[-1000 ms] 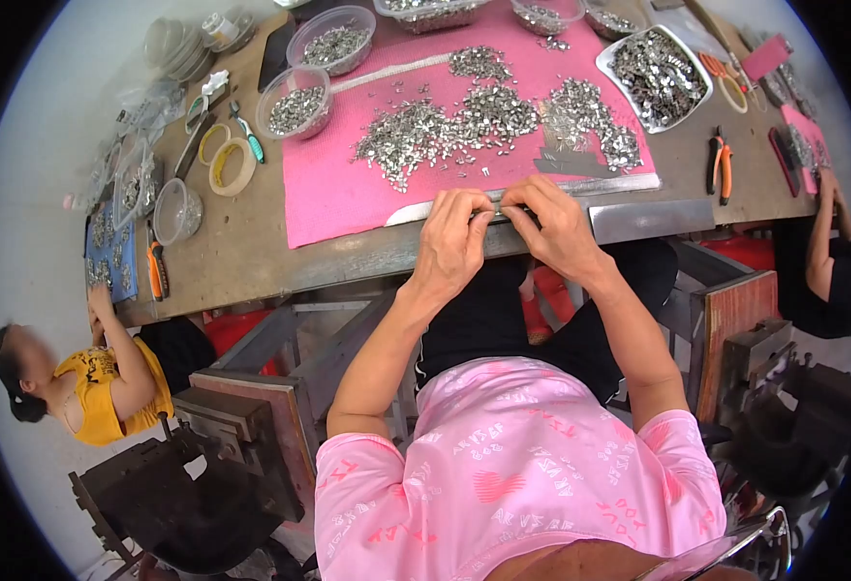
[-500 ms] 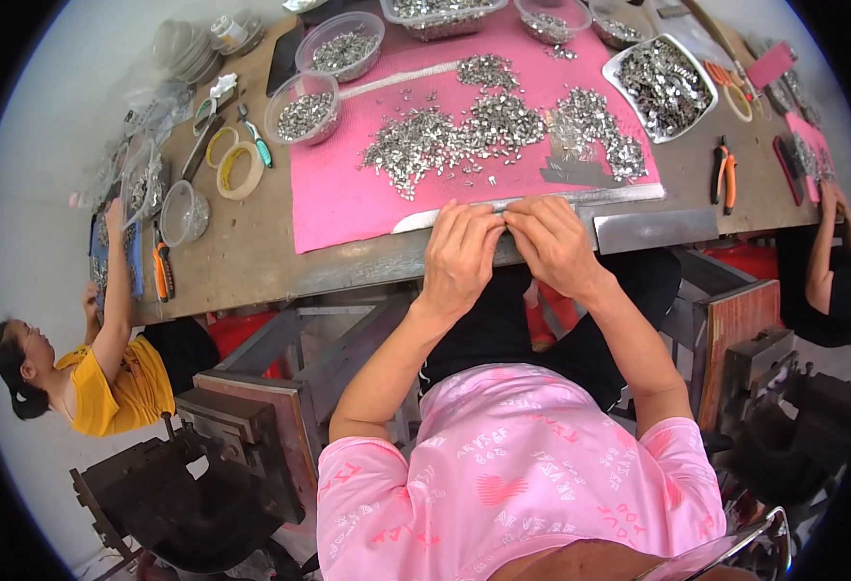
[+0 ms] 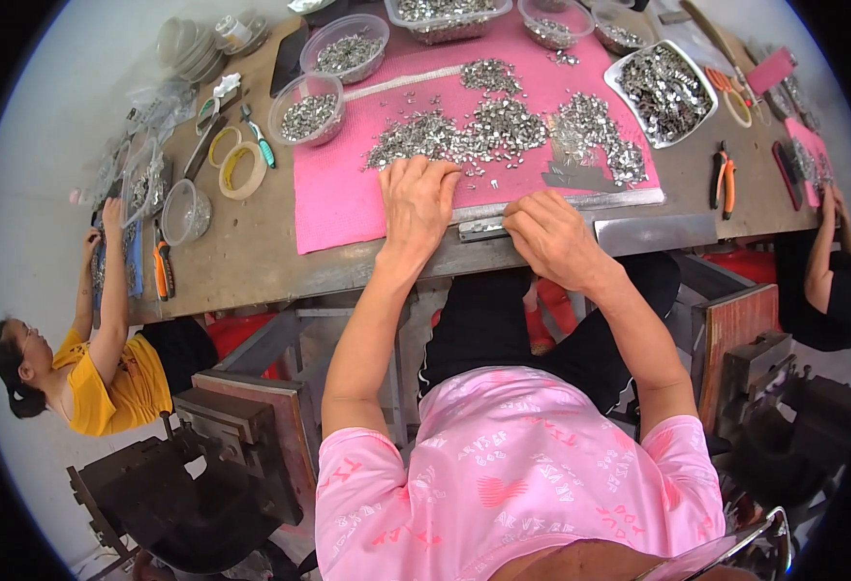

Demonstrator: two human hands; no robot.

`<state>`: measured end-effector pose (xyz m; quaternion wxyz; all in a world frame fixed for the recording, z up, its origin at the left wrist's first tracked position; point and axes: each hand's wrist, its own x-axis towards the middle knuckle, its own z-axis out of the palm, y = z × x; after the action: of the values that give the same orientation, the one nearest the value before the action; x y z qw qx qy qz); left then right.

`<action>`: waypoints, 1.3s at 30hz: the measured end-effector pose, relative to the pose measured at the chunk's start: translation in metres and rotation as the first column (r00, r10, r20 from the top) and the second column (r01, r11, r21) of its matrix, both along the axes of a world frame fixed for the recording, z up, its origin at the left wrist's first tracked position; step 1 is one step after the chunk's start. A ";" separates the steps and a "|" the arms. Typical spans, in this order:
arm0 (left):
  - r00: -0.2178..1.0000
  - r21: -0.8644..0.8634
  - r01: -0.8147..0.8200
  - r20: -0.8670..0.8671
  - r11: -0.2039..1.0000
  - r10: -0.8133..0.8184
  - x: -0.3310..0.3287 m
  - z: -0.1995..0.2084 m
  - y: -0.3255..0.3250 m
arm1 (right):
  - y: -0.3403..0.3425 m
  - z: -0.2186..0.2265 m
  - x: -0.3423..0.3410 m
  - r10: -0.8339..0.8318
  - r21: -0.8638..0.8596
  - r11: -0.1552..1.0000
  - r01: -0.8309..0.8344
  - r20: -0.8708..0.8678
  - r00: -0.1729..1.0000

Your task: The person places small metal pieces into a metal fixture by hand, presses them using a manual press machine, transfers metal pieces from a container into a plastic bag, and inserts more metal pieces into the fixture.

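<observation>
My left hand (image 3: 416, 208) is sitting at the near side of the bits (image 3: 420, 136), fingers bunched; my right hand (image 3: 553, 235), fingers folded, is covering the near bar's (image 3: 481, 230) right end. Whether either is pinching anything, I cannot tell. Steadying the bar probably helps.

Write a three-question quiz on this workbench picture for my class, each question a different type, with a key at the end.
1. Multiple choice: Which of the person's hands is nearer the large pile of small metal parts on the pink mat?
a) right
b) left
c) both equally near

2. True or false: Both tape rolls lie on the pink mat.

3. Fill in the blank: The filled tray at the mat's right side is coloured ____.

Key:
1. b, the left hand
2. False; the tape rolls lie on the table, left of the mat
3. white
</observation>
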<state>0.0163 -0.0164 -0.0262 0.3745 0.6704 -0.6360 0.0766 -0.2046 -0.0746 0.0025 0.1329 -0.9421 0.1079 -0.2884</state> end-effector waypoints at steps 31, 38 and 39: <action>0.902 -0.083 0.252 -0.340 0.964 -0.265 -0.068 -0.004 0.029 | 0.002 -0.007 -0.009 -0.154 0.182 0.975 0.129 0.127 0.980; 0.966 -0.138 0.197 -0.141 0.971 -0.216 -0.075 0.001 0.032 | 0.009 -0.009 -0.011 -0.184 0.060 0.982 0.177 0.135 0.974; 0.970 -0.156 0.190 -0.121 0.969 -0.210 -0.076 0.001 0.033 | 0.010 -0.009 -0.014 -0.178 0.055 0.983 0.173 0.123 0.976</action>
<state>-0.0597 0.0165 -0.0252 0.4702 0.5776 -0.6662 0.0381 -0.2181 -0.0649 -0.0061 0.1339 -0.9054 0.1883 -0.3561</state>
